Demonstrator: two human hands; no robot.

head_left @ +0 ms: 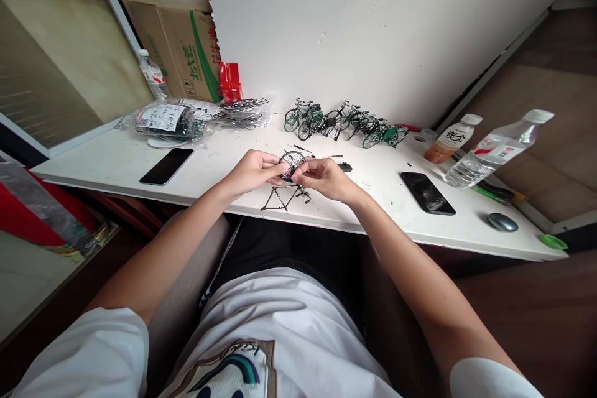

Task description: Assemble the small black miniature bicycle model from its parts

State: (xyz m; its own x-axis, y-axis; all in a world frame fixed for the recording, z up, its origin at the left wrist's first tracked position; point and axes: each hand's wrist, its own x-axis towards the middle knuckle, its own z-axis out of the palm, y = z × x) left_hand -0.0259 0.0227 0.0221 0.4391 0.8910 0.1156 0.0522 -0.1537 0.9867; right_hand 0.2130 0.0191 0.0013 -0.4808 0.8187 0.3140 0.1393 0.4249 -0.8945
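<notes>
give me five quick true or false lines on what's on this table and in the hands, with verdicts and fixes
1. The left hand and right hand are both at a small spoked wheel. True.
2. The little bicycle frame lies behind the toy bicycles. False: it lies near the table's front edge, below the wheel.
3. A computer mouse is on the table's right side. True.
4. Only one phone is on the table. False: there is a left phone and a right phone.
5. The toy bicycles stand toward the wall. True.
</notes>
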